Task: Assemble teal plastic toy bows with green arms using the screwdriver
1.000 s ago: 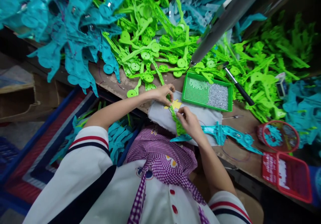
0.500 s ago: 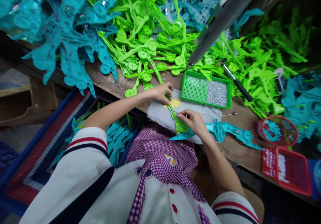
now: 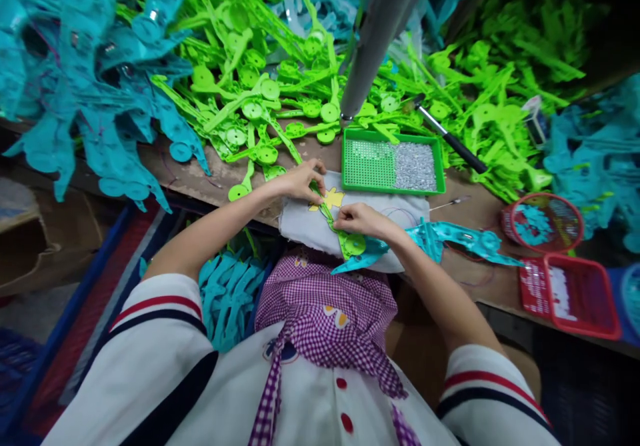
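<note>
My left hand point(image 3: 306, 183) is closed on the upper part of a long bright-green plastic piece point(image 3: 354, 243), which slants down toward me and ends in a round disc. Against the middle of that piece, my right hand point(image 3: 364, 221) is closed in a pinch; what its fingers hold is hidden. Under both hands lies a folded pale cloth point(image 3: 296, 223) with a yellow print. A turquoise plastic piece point(image 3: 435, 236) rests below and beyond my right wrist, its pointed end close to the green disc.
A green tray point(image 3: 395, 191) with small metallic bits stands behind the cloth. Beyond are heaps of green pieces point(image 3: 260, 93) and turquoise pieces point(image 3: 90, 93), a hammer point(image 3: 453, 138) and a slanted grey post point(image 3: 373, 39). Red containers point(image 3: 590, 331) stand at right.
The view has shifted, moving the table things leftward in the picture. My right hand has drawn in against the green piece, and the thin line seen earlier at its fingertips no longer shows.
</note>
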`<state>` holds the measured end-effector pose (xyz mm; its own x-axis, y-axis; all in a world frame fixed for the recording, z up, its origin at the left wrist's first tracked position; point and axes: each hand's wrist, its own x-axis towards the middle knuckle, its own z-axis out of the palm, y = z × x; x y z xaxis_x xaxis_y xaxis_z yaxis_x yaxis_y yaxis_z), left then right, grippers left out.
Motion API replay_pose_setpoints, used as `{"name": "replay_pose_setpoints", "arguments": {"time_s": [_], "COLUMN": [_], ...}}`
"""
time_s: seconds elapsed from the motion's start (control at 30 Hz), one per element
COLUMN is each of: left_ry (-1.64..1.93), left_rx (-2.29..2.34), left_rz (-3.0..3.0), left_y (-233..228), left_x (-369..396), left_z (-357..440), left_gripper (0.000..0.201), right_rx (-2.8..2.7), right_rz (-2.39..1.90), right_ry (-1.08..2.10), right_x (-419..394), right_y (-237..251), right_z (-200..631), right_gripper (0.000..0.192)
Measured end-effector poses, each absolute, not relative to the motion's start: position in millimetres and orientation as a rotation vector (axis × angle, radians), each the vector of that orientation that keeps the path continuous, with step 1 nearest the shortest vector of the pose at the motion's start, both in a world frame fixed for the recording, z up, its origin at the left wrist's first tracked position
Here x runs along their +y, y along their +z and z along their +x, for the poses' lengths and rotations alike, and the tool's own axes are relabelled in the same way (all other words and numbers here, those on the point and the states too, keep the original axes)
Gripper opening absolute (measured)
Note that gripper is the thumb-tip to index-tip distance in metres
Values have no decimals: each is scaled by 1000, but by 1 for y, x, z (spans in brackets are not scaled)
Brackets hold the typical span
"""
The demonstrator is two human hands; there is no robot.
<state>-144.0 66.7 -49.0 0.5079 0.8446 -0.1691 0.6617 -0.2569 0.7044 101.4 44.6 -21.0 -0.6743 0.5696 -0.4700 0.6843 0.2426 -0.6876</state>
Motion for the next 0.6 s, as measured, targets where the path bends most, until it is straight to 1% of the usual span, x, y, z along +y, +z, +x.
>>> {"name": "replay_pose_setpoints", "arguments": {"time_s": [0.2, 0.3, 0.5, 0.6], "left_ry": [280, 270, 211, 181], "left_rx": [1257, 1278, 1290, 1314], "left_rz": [2016, 2028, 2070, 2098], "left_y": [-50, -49, -44, -40], "left_x": [69, 71, 72, 72], "left_z": [-147, -149, -149, -148], "left_gripper": [34, 37, 47, 47], "right_rx": [2317, 2341, 2419, 2512], "right_rz": [1150, 1163, 1315, 1303], "right_ry": [-1059, -937, -939, -990], "right_x": [53, 50, 38, 36], "right_y": [-3, 4, -2, -4], "right_z": [76, 72, 81, 85], "right_gripper": [19, 13, 17, 17]}}
